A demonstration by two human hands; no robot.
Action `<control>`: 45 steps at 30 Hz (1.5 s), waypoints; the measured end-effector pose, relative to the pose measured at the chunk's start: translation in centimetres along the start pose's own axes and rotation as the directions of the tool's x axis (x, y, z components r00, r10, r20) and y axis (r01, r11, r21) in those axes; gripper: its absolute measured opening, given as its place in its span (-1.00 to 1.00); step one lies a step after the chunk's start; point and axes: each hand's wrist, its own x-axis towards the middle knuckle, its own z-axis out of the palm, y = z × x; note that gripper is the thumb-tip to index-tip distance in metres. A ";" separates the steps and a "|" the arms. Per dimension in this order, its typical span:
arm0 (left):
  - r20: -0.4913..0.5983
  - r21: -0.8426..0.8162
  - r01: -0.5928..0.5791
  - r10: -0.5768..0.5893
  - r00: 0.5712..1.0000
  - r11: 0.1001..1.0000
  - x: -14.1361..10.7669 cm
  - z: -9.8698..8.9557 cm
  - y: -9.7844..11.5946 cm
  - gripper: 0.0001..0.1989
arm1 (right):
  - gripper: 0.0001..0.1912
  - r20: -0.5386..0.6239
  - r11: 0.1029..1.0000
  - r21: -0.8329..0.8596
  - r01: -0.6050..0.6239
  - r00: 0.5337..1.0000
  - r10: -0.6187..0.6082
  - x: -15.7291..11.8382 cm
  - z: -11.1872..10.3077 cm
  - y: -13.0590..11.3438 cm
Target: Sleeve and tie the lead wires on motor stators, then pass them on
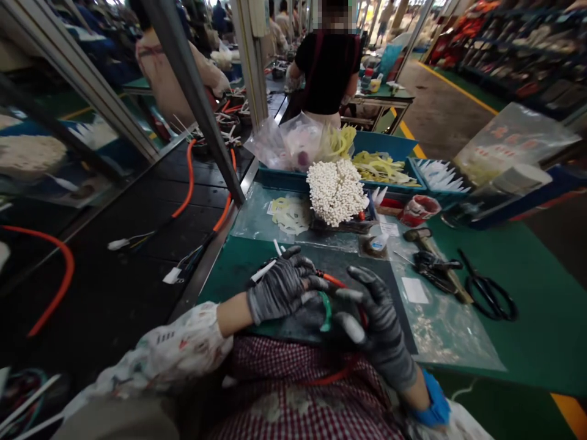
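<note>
My left hand (282,285) wears a grey glove and grips the end of an orange cable (333,280) with white cable ties (265,269) sticking out past the fingers. My right hand (376,324), also gloved, is closed around a pair of cutters with a green handle (326,310) just beside the left hand. Both hands meet above the near edge of the green table (527,287), over my checked apron. The cable's tip is hidden between the fingers.
A bundle of white ties (336,190) stands behind the hands. Yellow parts fill blue bins (380,165). Black scissors (488,293) and pliers (433,264) lie to the right. Orange cables (188,180) cross the black conveyor on the left. A person in black stands at the far table.
</note>
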 end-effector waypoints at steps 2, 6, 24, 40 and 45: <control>0.032 -0.066 -0.040 0.042 0.999 0.997 0.9 -0.9 -0.8 -0.76 | -0.57 0.099 0.996 0.081 0.037 0.994 -0.045 0.6 -0.1 -0.3; 0.044 -0.216 -0.125 0.137 0.990 0.968 1.9 -1.9 -1.8 -0.82 | -0.71 0.355 0.953 0.216 -0.212 0.926 0.125 1.9 0.2 -1.8; -0.423 0.249 0.094 0.020 0.906 0.964 -3.3 4.1 3.0 -0.65 | -0.84 -0.301 0.871 0.449 -0.200 0.883 0.359 3.1 5.1 -2.7; -0.065 -0.138 0.482 -0.493 0.867 0.865 7.6 -2.1 -15.4 -0.78 | -0.75 0.018 0.918 0.372 0.137 0.988 -0.154 4.2 9.7 -2.6; -0.007 -0.178 0.509 -0.519 0.855 0.842 9.5 -0.5 -16.0 -0.80 | -0.76 0.070 0.899 0.435 0.044 0.994 -0.083 4.2 9.0 -2.2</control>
